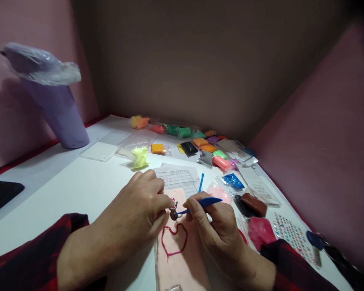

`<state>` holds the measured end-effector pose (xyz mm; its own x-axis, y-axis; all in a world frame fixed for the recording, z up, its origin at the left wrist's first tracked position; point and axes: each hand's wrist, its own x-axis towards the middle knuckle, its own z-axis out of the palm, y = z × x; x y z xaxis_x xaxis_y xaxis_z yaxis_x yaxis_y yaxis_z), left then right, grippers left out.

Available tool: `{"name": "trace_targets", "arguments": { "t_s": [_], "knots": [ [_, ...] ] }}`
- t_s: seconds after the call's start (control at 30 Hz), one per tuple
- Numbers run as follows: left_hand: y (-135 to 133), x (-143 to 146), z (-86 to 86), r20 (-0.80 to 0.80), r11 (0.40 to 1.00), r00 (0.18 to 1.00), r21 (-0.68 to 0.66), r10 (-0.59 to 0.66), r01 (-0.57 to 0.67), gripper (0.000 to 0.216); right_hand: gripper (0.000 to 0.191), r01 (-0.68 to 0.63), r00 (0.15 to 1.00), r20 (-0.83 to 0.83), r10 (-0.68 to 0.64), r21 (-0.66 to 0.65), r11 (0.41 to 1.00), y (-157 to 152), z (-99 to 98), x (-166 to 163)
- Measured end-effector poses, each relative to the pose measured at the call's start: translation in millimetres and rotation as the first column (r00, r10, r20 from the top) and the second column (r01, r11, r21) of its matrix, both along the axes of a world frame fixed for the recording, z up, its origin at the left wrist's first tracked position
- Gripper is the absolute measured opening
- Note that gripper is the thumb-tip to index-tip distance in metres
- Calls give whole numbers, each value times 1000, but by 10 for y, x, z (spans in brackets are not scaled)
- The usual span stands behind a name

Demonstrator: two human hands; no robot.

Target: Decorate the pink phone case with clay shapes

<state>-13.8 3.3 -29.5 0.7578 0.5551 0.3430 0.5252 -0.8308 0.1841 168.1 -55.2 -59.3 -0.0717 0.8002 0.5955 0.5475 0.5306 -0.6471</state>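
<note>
A long flat panel coated in pale pink clay lies in front of me, with a dark pink heart outline on it. Above the heart is a small brown, white and red clay figure. My left hand is closed, its index fingertip pressed against the figure's upper part and partly covering it. In my right hand, pinched like a pen, is a blue plastic clay modelling tool; its thin tip touches the figure's brown part. The left hand's lower fingers are hidden from view.
Printed paper and a second blue tool lie beyond the panel. Several clay packets spread along the back. At right are brown clay, pink clay, a gem sticker sheet and scissors. A purple tumbler stands left.
</note>
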Motion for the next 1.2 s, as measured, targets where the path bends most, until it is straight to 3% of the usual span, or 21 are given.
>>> {"name": "trace_targets", "arguments": {
  "t_s": [0.6,0.77,1.2],
  "knots": [
    [-20,2,34,-40,997,999,-78,-21,18,22,21,-49,998,-56,42,-123,991,-7,-64,4],
    [-20,4,24,-121,990,989,-121,-84,69,20,21,-20,999,-37,16,-111,994,-2,-57,-2],
    [-8,-11,-35,-159,986,983,-150,-95,71,19,22,2,1000,-18,-4,-71,998,-10,-21,-19]
  ]
}}
